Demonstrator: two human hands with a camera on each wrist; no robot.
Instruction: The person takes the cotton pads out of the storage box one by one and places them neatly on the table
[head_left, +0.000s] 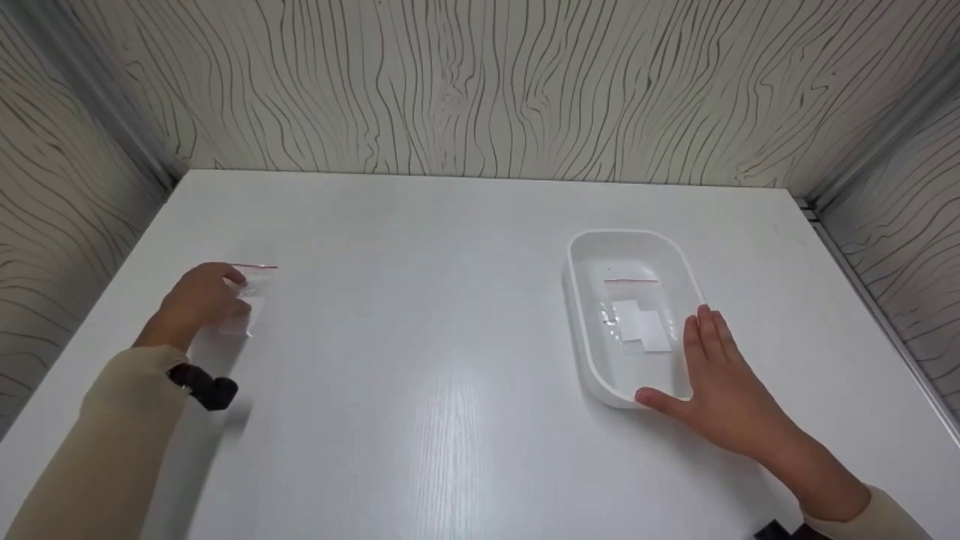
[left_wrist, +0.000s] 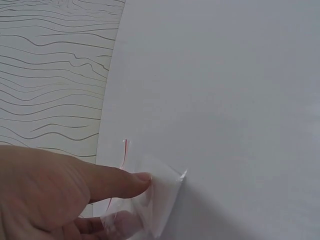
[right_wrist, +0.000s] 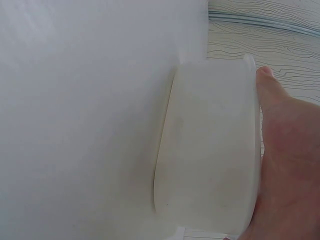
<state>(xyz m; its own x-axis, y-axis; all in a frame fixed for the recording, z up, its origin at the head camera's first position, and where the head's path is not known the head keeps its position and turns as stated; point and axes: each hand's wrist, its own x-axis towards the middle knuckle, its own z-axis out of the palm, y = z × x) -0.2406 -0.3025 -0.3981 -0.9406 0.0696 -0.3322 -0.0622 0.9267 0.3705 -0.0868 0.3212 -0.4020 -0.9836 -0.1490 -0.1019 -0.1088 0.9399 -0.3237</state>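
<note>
Left hand (head_left: pixel 204 296) pinching, right hand (head_left: pixel 729 397) spread straight-fingered against the white tub (head_left: pixel 626 255), towards the tabletop (head_left: pixel 420 300)'s right edge! One clear bag (head_left: pixel 259 291) sits in the left hand's grip, near the left edge; a second bag (head_left: pixel 636 324) lies inside the tub, left of the right hand.

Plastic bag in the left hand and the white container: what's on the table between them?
Nothing: the head view shows only bare white tabletop between the bag in the left hand and the container.
</note>
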